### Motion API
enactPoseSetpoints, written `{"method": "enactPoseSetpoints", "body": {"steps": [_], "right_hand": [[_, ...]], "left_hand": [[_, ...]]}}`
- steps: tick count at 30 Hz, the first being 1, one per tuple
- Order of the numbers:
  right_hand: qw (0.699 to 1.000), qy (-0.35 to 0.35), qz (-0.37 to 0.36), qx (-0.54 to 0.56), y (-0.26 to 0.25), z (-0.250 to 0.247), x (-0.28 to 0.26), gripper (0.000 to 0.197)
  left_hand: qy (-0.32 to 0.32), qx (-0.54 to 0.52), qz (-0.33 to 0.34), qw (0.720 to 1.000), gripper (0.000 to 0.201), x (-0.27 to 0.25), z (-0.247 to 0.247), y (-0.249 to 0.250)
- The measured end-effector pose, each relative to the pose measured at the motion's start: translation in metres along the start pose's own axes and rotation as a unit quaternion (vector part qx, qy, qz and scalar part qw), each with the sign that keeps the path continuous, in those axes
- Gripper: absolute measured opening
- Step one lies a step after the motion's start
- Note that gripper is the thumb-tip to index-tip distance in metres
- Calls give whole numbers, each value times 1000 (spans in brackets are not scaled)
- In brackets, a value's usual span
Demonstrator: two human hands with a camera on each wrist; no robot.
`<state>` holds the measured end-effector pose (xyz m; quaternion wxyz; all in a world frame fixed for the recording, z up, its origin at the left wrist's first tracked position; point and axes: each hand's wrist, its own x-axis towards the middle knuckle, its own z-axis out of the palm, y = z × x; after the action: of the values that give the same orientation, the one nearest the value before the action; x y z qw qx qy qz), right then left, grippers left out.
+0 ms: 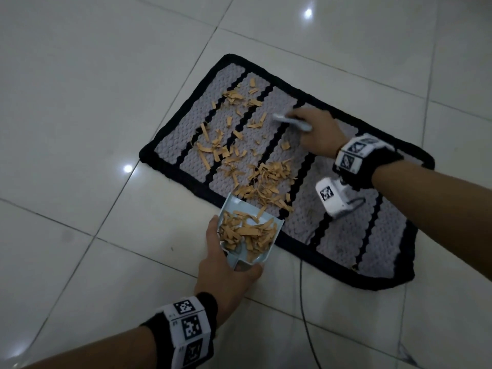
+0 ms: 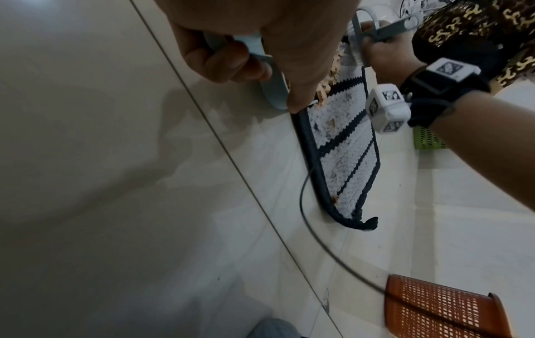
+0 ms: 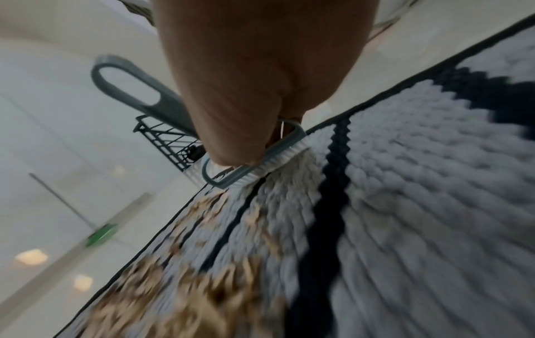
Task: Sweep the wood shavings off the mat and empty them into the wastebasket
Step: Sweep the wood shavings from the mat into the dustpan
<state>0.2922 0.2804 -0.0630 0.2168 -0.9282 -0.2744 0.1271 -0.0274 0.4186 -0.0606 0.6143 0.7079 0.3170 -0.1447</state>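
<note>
A grey mat (image 1: 343,235) with black stripes and border lies on the tiled floor. Tan wood shavings (image 1: 266,179) are scattered over its left half, heaped thickest by the near edge. My left hand (image 1: 226,262) grips the handle of a pale blue dustpan (image 1: 250,230), whose lip rests on the mat's near edge; the pan holds a pile of shavings. My right hand (image 1: 314,131) holds a pale blue hand brush (image 1: 291,121) with its bristles down on the mat, behind the shavings. The right wrist view shows the brush (image 3: 254,160) pressed into the pile of the mat (image 3: 420,205).
A black cable (image 1: 303,302) runs over the floor near the mat's front edge. In the left wrist view an orange lattice basket (image 2: 440,306) stands at lower right and a green basket (image 2: 428,139) beyond the mat. A black wire rack (image 3: 168,144) stands past the mat's far edge.
</note>
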Motion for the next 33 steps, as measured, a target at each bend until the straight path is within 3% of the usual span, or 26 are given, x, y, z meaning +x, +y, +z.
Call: {"method": "enactPoseSetpoints", "body": {"steps": [4,7,11,13,15,20,23,28,33], "right_hand": [[995,-71,-65,27,-9,3,-52,47],[994,-37,-92,52,-12,-1,-56,38],[997,67,-14,47,-10,-2,-15,26],[997,64,33,37,-6,5,-1,26],[997,48,37,40,-11,14,-6,30],[996,-12,-61,56,-40,26,-78,48],[992,-44,-99,65,-39,25,-103,43],[982,-12,-151,113,-44,14,-73,39],[968,-121,-188,111,-62,27,-50,46]], "left_hand": [[3,-4,0,1000,113,0,2,1],[3,-8,2,1000,114,0,3,1],[7,-11,5,1000,114,0,3,1],[9,-11,8,1000,114,0,2,0],[8,-8,10,1000,113,0,2,0],[9,5,13,1000,113,0,1,0],[10,7,17,1000,112,1,3,1],[5,1,16,1000,113,2,2,-3],[10,21,15,1000,112,-3,3,4]]}}
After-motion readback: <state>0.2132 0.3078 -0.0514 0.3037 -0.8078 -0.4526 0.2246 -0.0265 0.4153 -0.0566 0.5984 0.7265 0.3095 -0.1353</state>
